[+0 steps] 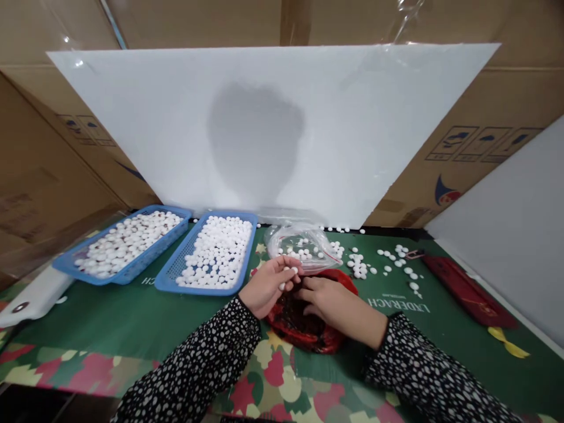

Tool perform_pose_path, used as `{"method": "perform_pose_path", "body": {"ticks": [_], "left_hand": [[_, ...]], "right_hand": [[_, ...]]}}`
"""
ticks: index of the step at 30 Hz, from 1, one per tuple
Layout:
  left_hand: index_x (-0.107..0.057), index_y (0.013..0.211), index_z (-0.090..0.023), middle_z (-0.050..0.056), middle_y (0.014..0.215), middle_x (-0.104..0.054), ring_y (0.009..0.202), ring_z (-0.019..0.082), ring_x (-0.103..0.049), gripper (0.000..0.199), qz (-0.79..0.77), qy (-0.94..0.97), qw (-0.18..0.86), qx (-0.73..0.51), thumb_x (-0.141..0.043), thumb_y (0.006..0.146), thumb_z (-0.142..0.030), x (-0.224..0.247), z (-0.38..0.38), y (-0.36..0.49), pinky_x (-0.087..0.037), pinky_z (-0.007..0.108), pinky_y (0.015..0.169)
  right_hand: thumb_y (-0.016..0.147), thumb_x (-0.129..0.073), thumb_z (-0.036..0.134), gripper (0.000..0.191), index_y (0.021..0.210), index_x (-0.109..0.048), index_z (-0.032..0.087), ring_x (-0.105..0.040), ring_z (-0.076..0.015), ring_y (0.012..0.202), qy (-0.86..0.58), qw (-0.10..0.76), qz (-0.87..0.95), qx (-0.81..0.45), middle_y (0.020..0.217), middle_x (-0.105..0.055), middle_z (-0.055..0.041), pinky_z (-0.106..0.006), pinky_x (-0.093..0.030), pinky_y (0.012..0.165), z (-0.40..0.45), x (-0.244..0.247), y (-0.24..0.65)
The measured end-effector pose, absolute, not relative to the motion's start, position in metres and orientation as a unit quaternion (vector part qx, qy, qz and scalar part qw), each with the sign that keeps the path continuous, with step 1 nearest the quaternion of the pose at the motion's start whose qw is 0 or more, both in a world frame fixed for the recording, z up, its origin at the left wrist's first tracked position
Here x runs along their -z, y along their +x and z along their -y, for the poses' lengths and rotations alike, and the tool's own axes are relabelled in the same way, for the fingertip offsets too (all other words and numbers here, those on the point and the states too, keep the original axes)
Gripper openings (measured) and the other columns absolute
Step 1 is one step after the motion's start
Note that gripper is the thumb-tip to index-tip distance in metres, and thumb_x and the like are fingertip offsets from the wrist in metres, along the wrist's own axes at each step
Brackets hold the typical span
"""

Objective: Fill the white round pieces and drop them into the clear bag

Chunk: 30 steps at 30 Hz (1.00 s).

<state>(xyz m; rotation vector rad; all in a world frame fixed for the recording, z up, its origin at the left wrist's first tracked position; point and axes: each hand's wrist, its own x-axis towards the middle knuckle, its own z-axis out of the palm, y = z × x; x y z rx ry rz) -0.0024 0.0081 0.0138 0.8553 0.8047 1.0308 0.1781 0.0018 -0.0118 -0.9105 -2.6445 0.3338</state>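
Observation:
My left hand (269,286) is closed around a few small white balls (288,279), which show between its fingers and thumb. Close beside it, my right hand (331,299) reaches over a red bag (304,341) with its fingers bent down. The bag lies opened out, and dark brown, shiny stuff (304,319) fills it. The right fingertips are partly hidden, so what they pinch cannot be made out. Just behind both hands lies a clear plastic bag (308,238) with more white balls inside.
Two blue baskets (249,258) of white balls stand at left, the outer one with brown-marked balls. Loose white balls (359,267) are scattered at right, near a dark red pouch (469,291) and yellow ribbon (509,342). A white board (343,135) and cardboard walls enclose the back.

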Motion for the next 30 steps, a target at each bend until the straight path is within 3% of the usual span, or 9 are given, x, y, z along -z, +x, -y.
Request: {"method": "perform_pose_path", "body": {"ticks": [6,12,19,23,30], "left_hand": [[-0.067,0.092,-0.010,0.009,0.082,-0.067,0.058,0.006,-0.049,0.036,-0.357,0.405,0.697,-0.472,-0.080,0.069,-0.035,-0.010,-0.010,-0.003,-0.027,0.016,0.043],[-0.063,0.095,-0.012,0.004,0.074,-0.062,0.047,0.003,-0.042,0.038,-0.369,0.395,0.702,-0.464,-0.070,0.078,-0.046,-0.009,-0.010,-0.002,-0.016,0.014,0.035],[-0.064,0.095,-0.013,0.003,0.074,-0.063,0.050,0.003,-0.042,0.038,-0.358,0.378,0.714,-0.468,-0.079,0.071,-0.038,-0.008,-0.009,-0.001,-0.021,0.013,0.037],[-0.066,0.093,-0.014,0.007,0.084,-0.067,0.054,0.003,-0.046,0.036,-0.361,0.382,0.705,-0.475,-0.083,0.067,-0.032,-0.007,-0.010,-0.001,-0.024,0.013,0.041],[-0.067,0.093,-0.011,0.003,0.071,-0.062,0.053,0.003,-0.043,0.031,-0.360,0.358,0.711,-0.486,-0.080,0.070,-0.027,-0.008,-0.011,0.000,-0.026,0.013,0.042]], "right_hand": [[0.083,-0.058,0.008,0.013,0.086,-0.064,0.019,-0.063,-0.0211,0.089,-0.335,0.185,0.913,-0.140,0.096,-0.066,-0.0065,-0.033,-0.051,0.079,-0.007,0.025,0.175],[0.078,-0.064,0.004,0.016,0.078,-0.060,0.019,-0.057,-0.0133,0.070,-0.362,0.232,0.868,-0.248,0.077,-0.063,0.0019,-0.026,-0.045,0.067,-0.004,0.010,0.185],[0.082,-0.066,0.013,0.009,0.086,-0.065,0.021,-0.058,-0.0119,0.062,-0.368,0.286,0.817,-0.339,0.076,-0.065,0.0025,-0.024,-0.046,0.058,-0.006,0.007,0.188],[0.083,-0.067,0.018,0.005,0.080,-0.067,0.022,-0.059,-0.0126,0.065,-0.369,0.309,0.805,-0.348,0.079,-0.066,0.0014,-0.026,-0.048,0.061,-0.008,0.003,0.191],[0.088,-0.061,0.019,0.010,0.085,-0.070,0.024,-0.065,-0.0170,0.082,-0.372,0.345,0.766,-0.395,0.087,-0.072,0.0009,-0.036,-0.051,0.080,-0.007,-0.007,0.190]]}}
